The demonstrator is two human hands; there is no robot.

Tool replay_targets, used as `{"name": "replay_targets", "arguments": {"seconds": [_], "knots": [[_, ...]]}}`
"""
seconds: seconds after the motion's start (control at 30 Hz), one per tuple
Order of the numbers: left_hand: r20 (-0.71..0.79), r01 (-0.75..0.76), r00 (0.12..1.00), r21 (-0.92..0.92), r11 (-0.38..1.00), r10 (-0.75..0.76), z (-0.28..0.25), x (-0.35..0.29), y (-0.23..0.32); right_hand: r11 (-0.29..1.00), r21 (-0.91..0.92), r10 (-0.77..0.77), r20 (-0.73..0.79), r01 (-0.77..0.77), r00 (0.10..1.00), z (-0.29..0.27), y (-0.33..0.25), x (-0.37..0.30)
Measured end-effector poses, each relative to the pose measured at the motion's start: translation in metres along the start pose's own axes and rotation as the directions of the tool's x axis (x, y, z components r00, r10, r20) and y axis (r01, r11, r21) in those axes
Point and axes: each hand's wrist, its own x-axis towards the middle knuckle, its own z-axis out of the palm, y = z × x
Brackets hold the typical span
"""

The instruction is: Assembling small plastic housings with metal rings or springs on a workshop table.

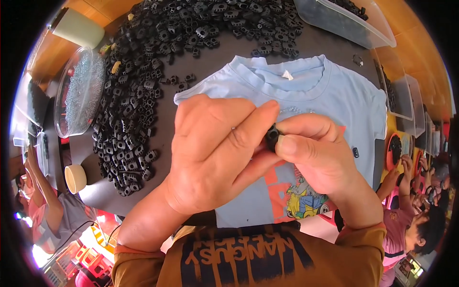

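Observation:
Both my hands meet over a light blue T-shirt (306, 91) spread on the dark table. Between the thumb and finger of my right hand (315, 153) is a small black plastic part (272, 137). My left hand (215, 148) has its fingers closed against the same part from the left, its back toward me; most of its fingertips are hidden. Another small black piece (355, 152) lies on the shirt, right of my right hand. Small clear bits (294, 110) rest on the shirt just beyond my fingers.
A large heap of black plastic parts (138, 95) covers the table's left and far side. At left stand a clear tub of small clear bits (61, 103), a pale cup (75, 179) and a pale canister (79, 27). Clear bins (377, 36) stand right. People work on both sides.

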Motion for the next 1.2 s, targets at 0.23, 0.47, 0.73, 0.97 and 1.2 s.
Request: {"name": "replay_targets", "arguments": {"seconds": [0.23, 0.47, 0.73, 0.97, 1.2], "knots": [[-0.062, -0.120, 0.991, 0.048, 0.992, 0.123, 0.011, -0.004, -0.004, 0.993, -0.075, 0.086, -0.080, -0.093, 0.993, -0.007, 0.000, 0.003], [-0.113, 0.089, 0.990, 0.043, 0.995, -0.083, 0.006, -0.010, 0.009, 0.992, -0.117, 0.027, -0.161, -0.047, 0.987, 0.008, -0.006, 0.009], [0.043, -0.219, 0.970, -0.261, 0.940, 0.238, -0.003, -0.029, 0.037, 0.960, -0.267, -0.182, -0.361, 0.085, 0.915, -0.022, -0.100, 0.058], [0.045, -0.233, 0.965, -0.312, 0.921, 0.259, 0.003, -0.031, 0.036, 0.897, -0.376, -0.404, -0.485, 0.232, 0.776, -0.012, -0.156, 0.104], [0.089, -0.246, 0.954, -0.319, 0.915, 0.287, 0.001, -0.038, 0.035, 0.287, -0.931, -0.184, 0.177, 0.225, 0.967, 0.071, -0.011, 0.111]]}}
